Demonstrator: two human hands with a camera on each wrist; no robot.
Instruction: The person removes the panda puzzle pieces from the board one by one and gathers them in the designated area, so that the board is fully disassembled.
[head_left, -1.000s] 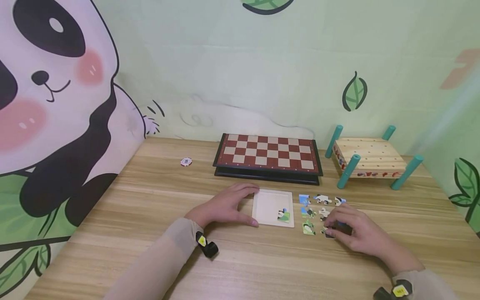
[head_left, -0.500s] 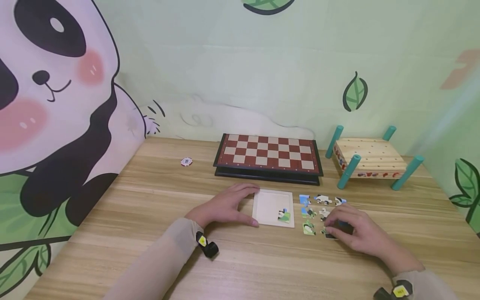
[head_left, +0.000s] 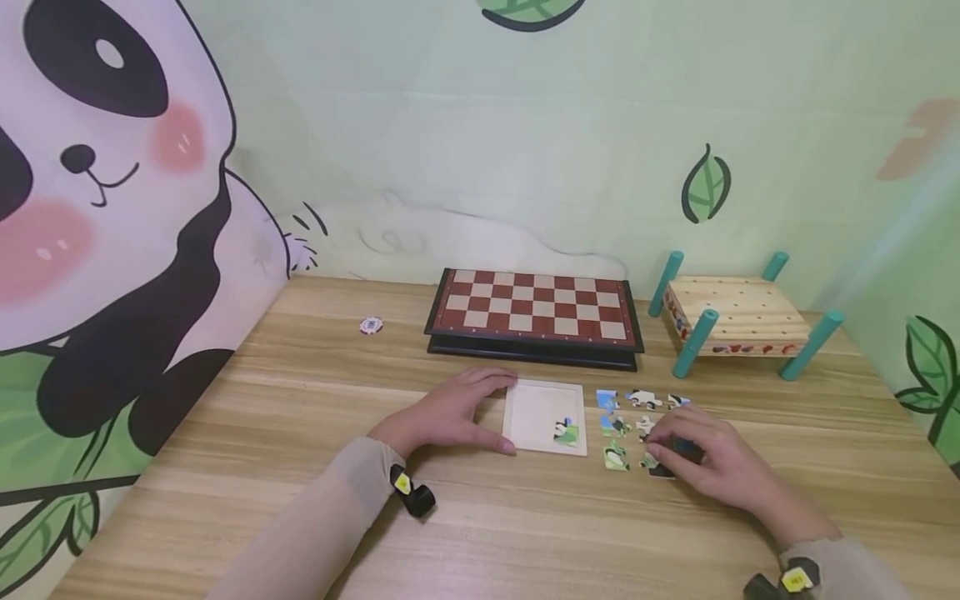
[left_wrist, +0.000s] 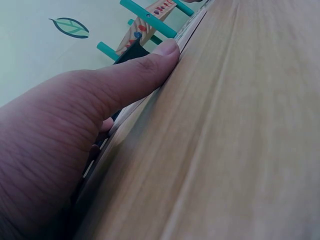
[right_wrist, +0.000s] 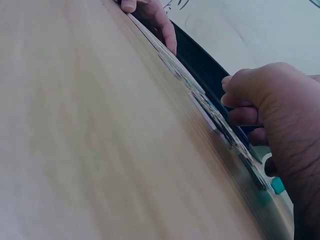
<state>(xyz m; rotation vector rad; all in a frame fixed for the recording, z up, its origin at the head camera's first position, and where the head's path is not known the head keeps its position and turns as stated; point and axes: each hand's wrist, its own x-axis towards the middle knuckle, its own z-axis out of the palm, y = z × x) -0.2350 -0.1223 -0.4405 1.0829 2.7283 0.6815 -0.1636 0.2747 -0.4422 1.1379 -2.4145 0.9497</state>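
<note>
My left hand (head_left: 450, 412) rests at the left side of a shallow white puzzle tray (head_left: 528, 412), thumb and forefinger spread to its two left corners. One panda puzzle piece (head_left: 567, 432) lies in the tray's lower right corner. To the right of the tray, several loose puzzle pieces (head_left: 616, 456) lie in rough rows on the table. Over the right part of these rows hovers my right hand (head_left: 712, 454), fingers loosely curled and partly covering some pieces. In the right wrist view, its thumb and forefinger (right_wrist: 245, 85) come close together above the pieces, with nothing visible between them.
A folded red-and-white checkerboard (head_left: 536, 308) stands behind the tray. At the back right is a wooden pegged stand (head_left: 738, 312) with teal legs. A poker chip (head_left: 371, 325) lies at the back left, and a panda-printed wall backs the wooden table (head_left: 315, 400).
My right thumb has lifted slightly toward the forefinger, showing more of the piece below it. The left hand, tray and pieces stay put; the head view shifts slightly.
</note>
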